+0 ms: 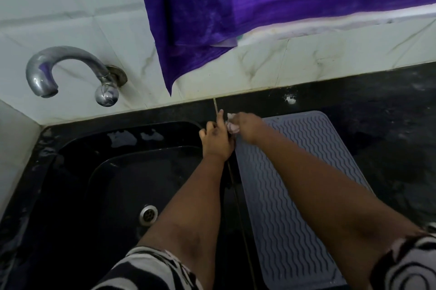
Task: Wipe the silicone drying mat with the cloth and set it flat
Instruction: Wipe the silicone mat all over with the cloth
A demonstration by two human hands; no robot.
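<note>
Black-and-white patterned sleeves (153,268) frame our forearms as we reach to the far left corner of the grey wavy-ribbed silicone drying mat (292,195), which lies flat on the black stone counter (389,148). Our right hand (247,128) is closed around a bunched pale cloth (232,124) at that corner. Just left of it, our left hand (215,141) rests at the mat's edge beside the black sink (118,171), fingers loosely curled; we cannot tell whether it grips anything.

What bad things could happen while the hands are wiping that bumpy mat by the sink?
The drying mat lies right beside the black sink, so a hard push might slide its edge over the rim. The cloth, bunched in the right hand, is small and could slip out. The counter looks wet, so the mat may skid.
</note>
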